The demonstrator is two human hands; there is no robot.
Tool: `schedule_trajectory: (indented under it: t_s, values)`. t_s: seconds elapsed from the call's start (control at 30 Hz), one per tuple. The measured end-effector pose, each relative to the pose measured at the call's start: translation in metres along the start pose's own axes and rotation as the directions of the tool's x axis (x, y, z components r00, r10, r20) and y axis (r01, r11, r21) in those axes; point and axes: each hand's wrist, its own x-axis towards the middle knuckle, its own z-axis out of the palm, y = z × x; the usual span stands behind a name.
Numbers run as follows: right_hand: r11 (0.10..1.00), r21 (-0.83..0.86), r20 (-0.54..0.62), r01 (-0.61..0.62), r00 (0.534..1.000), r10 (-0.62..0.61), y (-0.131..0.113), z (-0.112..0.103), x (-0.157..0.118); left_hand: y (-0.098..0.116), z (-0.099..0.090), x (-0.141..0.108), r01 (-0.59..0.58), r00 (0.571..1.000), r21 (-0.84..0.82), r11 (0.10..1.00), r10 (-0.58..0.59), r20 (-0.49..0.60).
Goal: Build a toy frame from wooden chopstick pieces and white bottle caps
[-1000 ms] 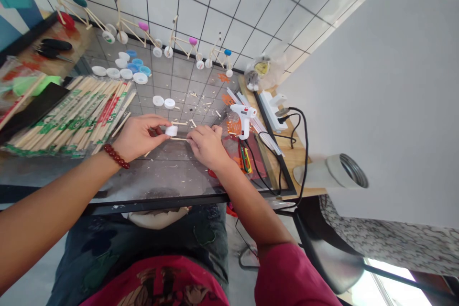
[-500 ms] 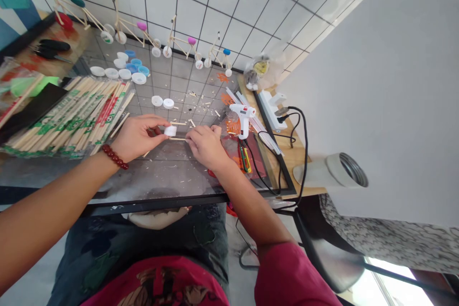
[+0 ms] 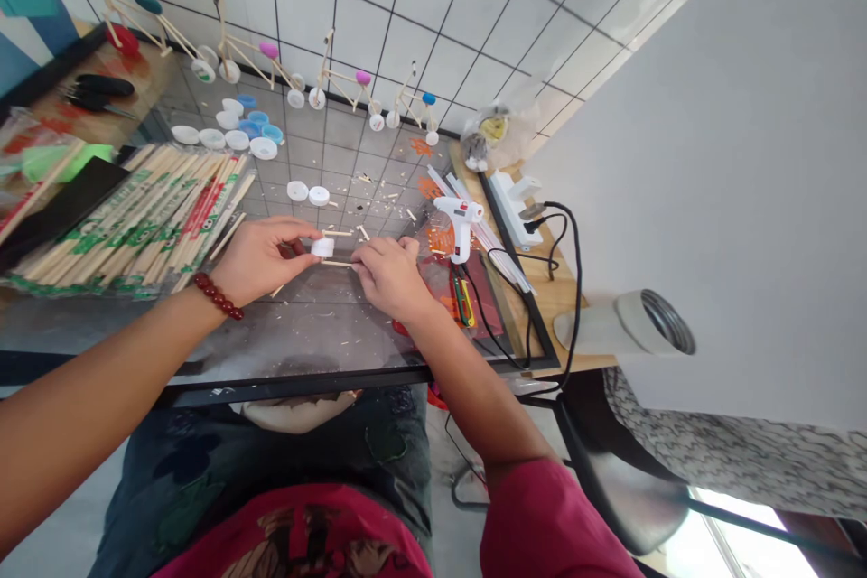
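Between the thumb and fingers of my left hand (image 3: 261, 257) is a white bottle cap (image 3: 323, 247), pinched just above the glass tabletop. My right hand (image 3: 391, 275) is closed with its fingertips on the right end of a short wooden stick (image 3: 337, 265), whose left end reaches the cap's lower edge. Another short stick (image 3: 337, 233) lies just beyond the cap. Two white caps (image 3: 307, 193) rest a little farther back. Whether the stick touches the cap is too small to tell.
Wrapped chopsticks (image 3: 135, 221) lie at left, with white and blue caps (image 3: 250, 128) behind. Tricycle-like stick models (image 3: 345, 81) stand along the tiled wall. A white glue gun (image 3: 461, 224), a utility knife (image 3: 463, 298), a power strip (image 3: 515, 208) and black cables are at right.
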Motion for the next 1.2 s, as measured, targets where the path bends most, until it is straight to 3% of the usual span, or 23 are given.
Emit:
schedule_trajectory:
  t_s: [0.27, 1.2]
  values:
    - [0.998, 0.026, -0.042, -0.058, 0.997, 0.059, -0.0001, -0.0004, -0.0025, -0.0017, 0.0000, -0.0010, 0.012, 1.000, -0.006, 1.000, -0.012, 0.003]
    - [0.999, -0.044, -0.016, -0.016, 1.000, 0.015, 0.0002, 0.0015, 0.0000, -0.0030, 0.0006, -0.0002, 0.007, 1.000, -0.006, 1.000, -0.007, 0.002]
